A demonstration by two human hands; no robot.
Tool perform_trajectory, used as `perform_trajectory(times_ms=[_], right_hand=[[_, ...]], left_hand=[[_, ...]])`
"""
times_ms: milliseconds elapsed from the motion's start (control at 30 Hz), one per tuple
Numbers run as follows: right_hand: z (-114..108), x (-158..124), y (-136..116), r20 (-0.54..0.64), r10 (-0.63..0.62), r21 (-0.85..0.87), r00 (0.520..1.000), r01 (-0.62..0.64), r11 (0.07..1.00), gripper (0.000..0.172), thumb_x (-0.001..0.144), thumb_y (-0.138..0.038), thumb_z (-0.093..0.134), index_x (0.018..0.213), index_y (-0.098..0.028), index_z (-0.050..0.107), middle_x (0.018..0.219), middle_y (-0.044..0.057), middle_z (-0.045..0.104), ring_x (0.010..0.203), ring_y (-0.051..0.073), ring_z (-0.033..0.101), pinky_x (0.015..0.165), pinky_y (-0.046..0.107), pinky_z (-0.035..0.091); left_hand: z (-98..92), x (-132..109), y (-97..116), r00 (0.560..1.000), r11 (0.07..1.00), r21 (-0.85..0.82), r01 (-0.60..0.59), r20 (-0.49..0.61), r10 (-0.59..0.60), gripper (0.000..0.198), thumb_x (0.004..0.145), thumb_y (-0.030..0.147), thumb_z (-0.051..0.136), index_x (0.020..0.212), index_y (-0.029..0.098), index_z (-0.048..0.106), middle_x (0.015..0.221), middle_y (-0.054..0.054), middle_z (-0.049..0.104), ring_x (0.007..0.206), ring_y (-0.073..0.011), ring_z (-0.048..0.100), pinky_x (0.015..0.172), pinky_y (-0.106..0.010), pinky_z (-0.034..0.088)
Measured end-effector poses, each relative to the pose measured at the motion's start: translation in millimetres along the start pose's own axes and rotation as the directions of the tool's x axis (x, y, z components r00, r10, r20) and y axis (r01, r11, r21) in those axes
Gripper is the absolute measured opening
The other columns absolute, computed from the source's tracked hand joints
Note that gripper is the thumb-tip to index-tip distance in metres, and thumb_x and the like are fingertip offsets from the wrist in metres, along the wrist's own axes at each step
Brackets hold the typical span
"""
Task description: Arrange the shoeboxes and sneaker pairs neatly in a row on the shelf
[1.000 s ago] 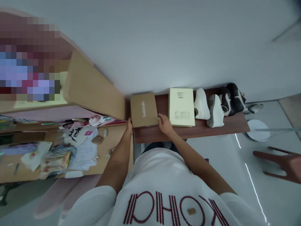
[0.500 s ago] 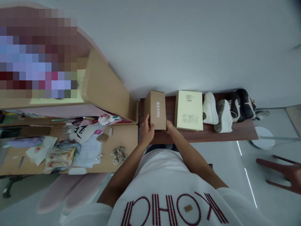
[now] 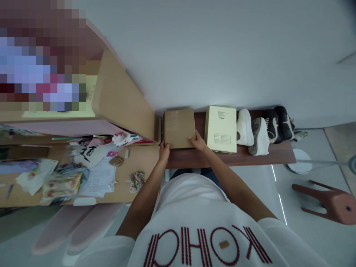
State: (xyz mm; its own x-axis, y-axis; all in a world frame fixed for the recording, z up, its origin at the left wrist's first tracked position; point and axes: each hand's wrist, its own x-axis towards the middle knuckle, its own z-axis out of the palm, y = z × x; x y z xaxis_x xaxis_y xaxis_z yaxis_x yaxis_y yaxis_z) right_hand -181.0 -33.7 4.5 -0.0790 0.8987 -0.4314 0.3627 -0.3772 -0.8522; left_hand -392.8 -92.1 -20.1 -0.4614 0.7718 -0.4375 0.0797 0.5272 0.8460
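The cardboard box (image 3: 179, 128) drops flat now, blank side up, left hand (image 3: 164, 152) and right hand (image 3: 198, 142) gripping its near edge, just beside the pale yellow carton (image 3: 220, 129)

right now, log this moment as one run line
left hand: on cardboard box | right hand: on box | box: flat on bench, beside yellow package

Probably a room in a home, perhaps a study: left of the fingers (image 3: 192, 139) lies a pale wooden table (image 3: 146, 157) littered with papers (image 3: 97, 181), beside a pink chair (image 3: 78, 226); right of them, sneakers (image 3: 244, 128) stand in a row on a dark wooden table (image 3: 250, 159).
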Motion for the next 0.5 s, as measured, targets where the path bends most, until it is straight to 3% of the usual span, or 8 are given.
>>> perform_trajectory(times_ms=[67,200,300,367,500], right_hand=[[-2.7,-3.9,5.1,-0.042,0.009,-0.086,0.999,-0.012,0.996,0.082,0.092,-0.049,0.058,0.162,-0.013,0.035,0.16,0.018,0.049,0.15,0.028,0.046,0.126,0.047,0.033],[-24.4,-30.0,22.0,-0.209,-0.145,-0.385,0.967,0.055,0.921,0.074,0.095,-0.047,0.051,0.162,-0.016,0.039,0.171,0.018,0.033,0.16,0.035,0.023,0.128,0.06,0.021],[-48.5,-48.2,38.6,-0.36,-0.122,-0.556,0.925,-0.107,0.824,0.085,0.091,-0.055,0.056,0.166,-0.022,0.033,0.177,0.015,0.015,0.162,0.045,0.002,0.121,0.078,0.01],[-61.9,-55.3,49.0,-0.355,-0.105,-0.626,0.929,-0.153,0.765,0.087,0.09,-0.055,0.056,0.168,-0.025,0.029,0.177,0.014,0.012,0.161,0.048,-0.003,0.117,0.083,0.005],[-75.3,-62.2,61.2,-0.271,-0.132,-0.709,0.954,-0.105,0.698,0.086,0.089,-0.046,0.055,0.168,-0.026,0.027,0.177,0.012,0.015,0.161,0.047,-0.004,0.117,0.083,0.003]], left_hand=[[1.0,0.9,-0.8,1.0,0.999,0.019,-0.029,-0.004,0.029,0.046,0.095,0.031,0.054,0.139,0.018,0.057,0.141,-0.015,0.067,0.14,-0.028,0.057,0.124,-0.045,0.039],[1.2,-3.6,-11.0,0.999,0.998,0.054,-0.027,-0.032,0.029,0.053,0.092,0.031,0.056,0.144,0.019,0.054,0.145,-0.015,0.064,0.144,-0.0278,0.053,0.126,-0.044,0.036],[-7.6,-9.2,-25.0,0.998,0.998,0.062,0.005,-0.068,-0.001,0.058,0.09,0.032,0.059,0.146,0.017,0.051,0.149,-0.017,0.06,0.148,-0.0278,0.049,0.126,-0.044,0.034],[-15.4,-12.6,-33.9,0.997,0.997,0.068,0.048,-0.069,-0.043,0.058,0.09,0.033,0.06,0.146,0.019,0.05,0.152,-0.017,0.058,0.15,-0.0279,0.046,0.127,-0.044,0.032],[-22.0,-12.1,-37.9,0.997,0.996,0.059,0.064,-0.049,-0.061,0.06,0.093,0.034,0.06,0.15,0.019,0.047,0.159,-0.017,0.051,0.153,-0.0267,0.042,0.128,-0.042,0.03]])
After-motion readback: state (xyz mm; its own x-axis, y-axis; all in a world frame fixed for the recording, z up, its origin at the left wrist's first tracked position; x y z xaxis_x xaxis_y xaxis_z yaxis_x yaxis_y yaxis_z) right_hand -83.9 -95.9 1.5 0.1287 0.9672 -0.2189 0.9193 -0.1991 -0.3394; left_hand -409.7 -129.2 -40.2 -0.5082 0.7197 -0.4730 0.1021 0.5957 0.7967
